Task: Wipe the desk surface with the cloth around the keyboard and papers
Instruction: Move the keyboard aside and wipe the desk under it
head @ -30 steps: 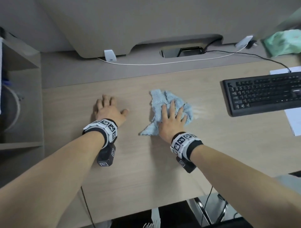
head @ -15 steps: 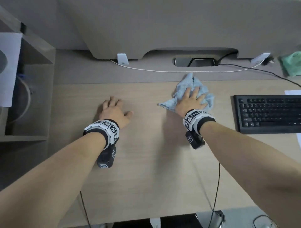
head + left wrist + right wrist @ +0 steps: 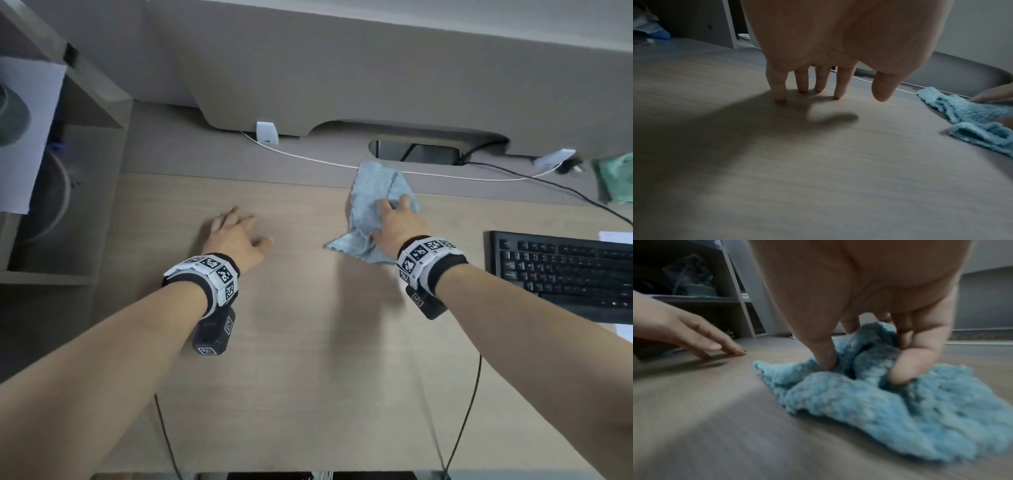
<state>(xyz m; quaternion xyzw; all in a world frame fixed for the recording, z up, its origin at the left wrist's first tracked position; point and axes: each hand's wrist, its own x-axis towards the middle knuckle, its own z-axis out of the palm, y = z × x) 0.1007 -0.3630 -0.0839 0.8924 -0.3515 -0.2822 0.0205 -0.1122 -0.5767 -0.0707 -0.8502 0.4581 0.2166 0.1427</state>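
We see our right hand (image 3: 394,222) pressing down on the blue cloth (image 3: 371,202), which lies bunched on the counter (image 3: 308,359) at about one o'clock from the middle of the head view, its far edge touching the white cable (image 3: 308,158) that runs along the back strip. In the right wrist view the thumb (image 3: 824,353) digs into the folds and the curled fingers (image 3: 908,366) gather the fabric, so this hand is grasping the cloth (image 3: 879,402) rather than lying flat on it. One corner of the cloth trails toward seven o'clock from the hand.

Our left hand (image 3: 236,236) rests on the counter at about ten o'clock from the middle, well apart from the cloth. In the left wrist view its fingertips (image 3: 780,97) touch the wood with straight fingers, and the thumb (image 3: 882,91) hangs free; it is released and holds nothing. The cloth (image 3: 972,116) shows at that view's three o'clock edge.

The black keyboard (image 3: 561,274) sits at three o'clock, near our right wrist but not touching the cloth. A sheet of paper (image 3: 616,237) peeks out behind its far right end. A green cloth (image 3: 616,178) lies at two o'clock by the back strip.
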